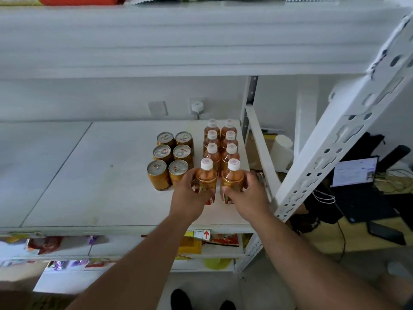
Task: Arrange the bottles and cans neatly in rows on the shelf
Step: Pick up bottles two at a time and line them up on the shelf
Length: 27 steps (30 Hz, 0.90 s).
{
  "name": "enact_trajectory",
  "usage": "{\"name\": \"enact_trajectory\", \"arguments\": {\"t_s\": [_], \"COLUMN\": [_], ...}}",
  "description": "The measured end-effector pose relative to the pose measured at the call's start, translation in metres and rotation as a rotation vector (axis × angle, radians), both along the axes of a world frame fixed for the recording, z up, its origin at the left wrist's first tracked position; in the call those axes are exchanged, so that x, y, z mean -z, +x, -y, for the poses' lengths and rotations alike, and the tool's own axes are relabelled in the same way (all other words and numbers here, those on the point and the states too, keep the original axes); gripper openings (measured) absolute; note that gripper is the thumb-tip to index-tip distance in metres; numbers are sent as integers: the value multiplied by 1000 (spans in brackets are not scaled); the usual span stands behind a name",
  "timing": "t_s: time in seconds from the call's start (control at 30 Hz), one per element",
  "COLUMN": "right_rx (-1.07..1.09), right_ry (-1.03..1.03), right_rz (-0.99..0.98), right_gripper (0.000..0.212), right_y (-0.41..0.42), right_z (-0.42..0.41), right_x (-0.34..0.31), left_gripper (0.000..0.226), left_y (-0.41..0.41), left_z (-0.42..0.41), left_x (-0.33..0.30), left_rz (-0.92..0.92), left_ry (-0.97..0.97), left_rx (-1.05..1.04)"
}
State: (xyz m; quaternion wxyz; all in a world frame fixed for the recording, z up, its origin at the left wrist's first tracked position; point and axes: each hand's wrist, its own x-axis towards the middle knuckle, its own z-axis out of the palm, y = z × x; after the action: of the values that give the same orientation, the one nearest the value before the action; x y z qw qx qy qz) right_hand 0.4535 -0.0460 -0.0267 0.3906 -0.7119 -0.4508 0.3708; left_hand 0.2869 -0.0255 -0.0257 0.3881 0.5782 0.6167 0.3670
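Note:
On the white shelf [100, 186] stand two rows of orange tea bottles with white caps, running front to back on the right side. My left hand [192, 193] grips the front bottle of the left row [206, 175]. My right hand [245, 195] grips the front bottle of the right row [232, 176]. Both bottles stand upright on the shelf. Several more bottles [221, 139] line up behind them. To the left, several golden cans [172, 153] stand in two rows, the nearest can [158, 175] at the front left.
The shelf's white perforated upright [335, 142] slants close on the right. The shelf board above [178, 41] overhangs. Snack packets [212, 240] lie on the lower shelf. A laptop [355, 173] and cables sit on the floor to the right.

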Motion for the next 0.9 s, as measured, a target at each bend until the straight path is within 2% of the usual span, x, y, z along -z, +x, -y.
{"name": "enact_trajectory", "arguments": {"t_s": [0.2, 0.4, 0.6, 0.8, 0.9], "right_rx": [-38, -36, -43, -49, -52], "right_ry": [-20, -30, -24, -22, -18], "right_rz": [34, -28, -15, 80, 66], "right_gripper": [61, 68, 73, 58, 57], "right_y": [8, 4, 5, 4, 4], "right_z": [-4, -5, -3, -2, -4], "right_x": [6, 18, 29, 35, 36], "left_gripper": [72, 74, 76, 53, 50], "left_y": [10, 13, 15, 13, 14], "left_z": [-10, -12, -8, -2, -4], "left_x": [19, 30, 39, 45, 46], "left_rz": [42, 101, 92, -23, -55], "left_ry": [10, -18, -10, -49, -53], "left_rx": [-27, -28, -8, -32, -50]}}
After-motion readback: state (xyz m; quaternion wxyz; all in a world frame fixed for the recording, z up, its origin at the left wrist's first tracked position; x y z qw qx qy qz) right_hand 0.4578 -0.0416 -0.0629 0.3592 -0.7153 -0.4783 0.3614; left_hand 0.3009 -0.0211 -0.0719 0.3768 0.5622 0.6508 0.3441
